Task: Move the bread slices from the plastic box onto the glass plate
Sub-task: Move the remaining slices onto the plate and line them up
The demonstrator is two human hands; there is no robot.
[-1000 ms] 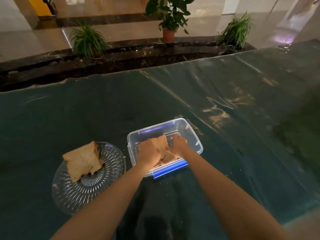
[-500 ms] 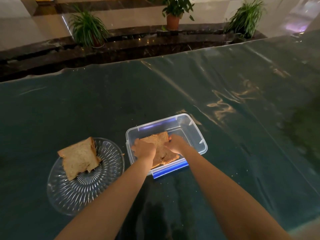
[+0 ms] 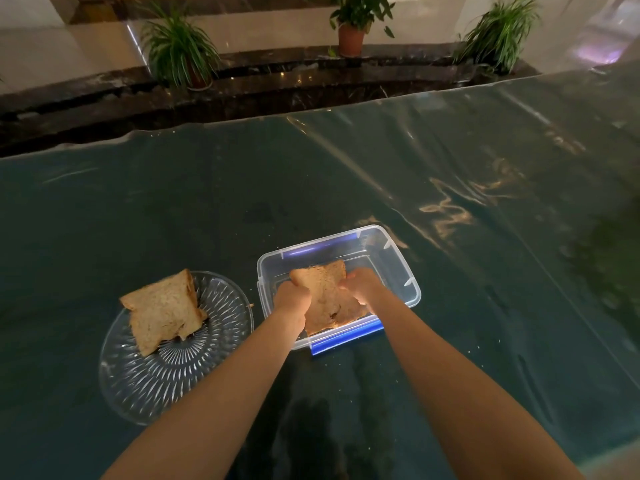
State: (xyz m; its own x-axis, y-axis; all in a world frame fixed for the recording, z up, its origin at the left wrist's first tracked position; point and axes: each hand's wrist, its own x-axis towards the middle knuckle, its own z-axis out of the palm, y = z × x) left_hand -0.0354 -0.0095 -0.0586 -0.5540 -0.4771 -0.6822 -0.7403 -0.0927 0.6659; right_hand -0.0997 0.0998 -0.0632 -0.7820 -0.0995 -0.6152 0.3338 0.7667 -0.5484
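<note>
A bread slice (image 3: 325, 299) sits in the near half of the clear plastic box (image 3: 398, 268), tilted with its far edge raised toward the camera and its near edge down by the box's front wall. Both hands grasp it: the left hand (image 3: 292, 299) is clenched on its left edge and the right hand (image 3: 363, 289) pinches its right edge, fingers curled over the crust. Whether another slice lies under it cannot be told. The box has a blue strip along its near rim (image 3: 346, 342) and stands open, its far half bare. Just left of the box, close but apart from it, lies the round glass plate (image 3: 166, 382) with a ribbed, sunburst pattern. A second bread slice (image 3: 162, 310) rests on the far part of that plate, lying flat at a slant, with one corner reaching past the rim at the far left. Both forearms stretch in from the bottom edge, the left one crossing above the plate's near right rim. Everything stands on a dark green tabletop (image 3: 485, 306) covered with a shiny, wrinkled clear sheet that catches light streaks at the right. Beyond the tabletop's far edge runs a dark stone ledge with three potted plants (image 3: 353, 26), and a pale polished floor behind them.
</note>
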